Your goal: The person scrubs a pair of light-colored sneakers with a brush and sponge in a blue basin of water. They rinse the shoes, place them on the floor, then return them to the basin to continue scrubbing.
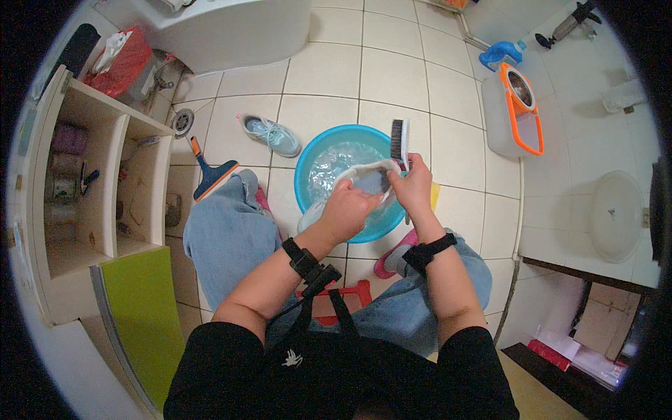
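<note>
A blue plastic basin (300, 181) with water stands on the tiled floor between my feet. Over its near part is a wet pale shoe (362, 170), its opening facing up and its insole showing. My left hand (349, 210) grips the shoe's near left edge, fingers reaching towards the opening. At the far right edge of the opening, my right hand (412, 184) pinches the rim and also holds a scrubbing brush (403, 139), bristles facing left. A light blue laced sneaker (271, 136) lies on the floor to the basin's upper left.
A squeegee (210, 173) lies beside my left knee, near a floor drain (183, 122). Open shelves (119, 184) stand at left. An orange-rimmed clear container (499, 115) and a blue bottle (499, 55) are at right. Something yellow (434, 196) shows beside my right hand. I sit over a red stool (362, 291).
</note>
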The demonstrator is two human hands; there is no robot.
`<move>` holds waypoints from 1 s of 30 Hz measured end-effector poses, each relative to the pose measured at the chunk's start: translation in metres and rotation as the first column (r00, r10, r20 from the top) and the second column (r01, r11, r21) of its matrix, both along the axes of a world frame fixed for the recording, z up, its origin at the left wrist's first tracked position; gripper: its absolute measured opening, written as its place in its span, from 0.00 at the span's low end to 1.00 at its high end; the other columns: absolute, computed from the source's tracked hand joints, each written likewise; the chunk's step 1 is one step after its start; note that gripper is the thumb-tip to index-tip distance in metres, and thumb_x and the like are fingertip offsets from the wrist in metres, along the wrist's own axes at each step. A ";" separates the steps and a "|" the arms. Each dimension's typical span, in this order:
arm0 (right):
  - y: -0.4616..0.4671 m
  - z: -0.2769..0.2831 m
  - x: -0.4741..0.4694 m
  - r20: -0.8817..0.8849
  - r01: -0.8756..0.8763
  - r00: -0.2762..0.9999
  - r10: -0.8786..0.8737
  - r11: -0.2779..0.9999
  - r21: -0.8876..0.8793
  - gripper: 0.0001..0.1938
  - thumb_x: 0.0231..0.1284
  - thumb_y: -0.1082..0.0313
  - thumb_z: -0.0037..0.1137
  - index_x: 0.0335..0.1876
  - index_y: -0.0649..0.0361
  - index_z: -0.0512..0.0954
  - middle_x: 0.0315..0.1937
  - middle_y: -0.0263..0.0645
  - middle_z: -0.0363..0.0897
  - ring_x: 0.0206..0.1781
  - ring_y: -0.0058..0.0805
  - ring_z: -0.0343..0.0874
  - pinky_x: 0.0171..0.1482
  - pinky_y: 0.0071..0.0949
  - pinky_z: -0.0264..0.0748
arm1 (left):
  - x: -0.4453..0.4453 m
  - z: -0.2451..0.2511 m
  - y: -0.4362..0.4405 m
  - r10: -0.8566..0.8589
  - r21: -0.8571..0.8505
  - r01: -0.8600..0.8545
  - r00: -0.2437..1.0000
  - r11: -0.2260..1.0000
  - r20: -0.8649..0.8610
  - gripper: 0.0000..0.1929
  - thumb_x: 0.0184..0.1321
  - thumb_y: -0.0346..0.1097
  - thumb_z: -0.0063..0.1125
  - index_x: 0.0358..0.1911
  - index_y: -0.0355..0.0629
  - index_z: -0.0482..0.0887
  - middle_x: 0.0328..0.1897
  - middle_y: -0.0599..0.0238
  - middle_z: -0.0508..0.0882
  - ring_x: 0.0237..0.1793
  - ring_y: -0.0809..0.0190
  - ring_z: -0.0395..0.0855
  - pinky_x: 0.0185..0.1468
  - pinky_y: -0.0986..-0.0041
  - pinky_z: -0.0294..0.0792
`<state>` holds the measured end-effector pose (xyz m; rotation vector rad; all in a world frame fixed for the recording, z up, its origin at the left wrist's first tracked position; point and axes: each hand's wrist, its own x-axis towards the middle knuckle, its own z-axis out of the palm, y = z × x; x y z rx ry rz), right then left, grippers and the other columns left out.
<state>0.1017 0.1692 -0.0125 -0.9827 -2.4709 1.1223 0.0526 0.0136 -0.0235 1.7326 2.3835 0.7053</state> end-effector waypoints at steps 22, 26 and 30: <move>-0.038 0.015 -0.007 -0.327 -0.396 0.858 0.396 0.916 0.069 0.17 0.46 0.78 0.55 0.44 0.55 0.68 0.32 0.49 0.78 0.36 0.51 0.79 0.35 0.37 0.75 | -0.031 0.015 -0.001 0.347 0.169 -0.448 0.838 0.878 0.421 0.21 0.42 0.31 0.63 0.44 0.38 0.77 0.44 0.45 0.78 0.47 0.43 0.75 0.48 0.58 0.69; -0.026 0.016 -0.012 -0.323 -0.353 0.900 0.293 0.924 -0.146 0.16 0.52 0.75 0.58 0.47 0.60 0.70 0.30 0.39 0.78 0.34 0.23 0.79 0.35 0.22 0.74 | -0.032 -0.001 0.003 0.465 0.038 -0.555 0.732 0.831 0.498 0.17 0.44 0.33 0.63 0.40 0.37 0.78 0.34 0.48 0.82 0.36 0.45 0.81 0.40 0.58 0.72; 0.000 -0.003 -0.007 -0.183 -0.113 0.978 0.101 0.992 -0.052 0.21 0.59 0.65 0.54 0.57 0.61 0.69 0.24 0.34 0.74 0.26 0.20 0.70 0.28 0.21 0.67 | -0.043 -0.039 -0.009 0.640 -0.180 -0.641 0.615 0.746 0.461 0.11 0.50 0.37 0.59 0.33 0.38 0.79 0.34 0.49 0.81 0.37 0.44 0.79 0.42 0.59 0.71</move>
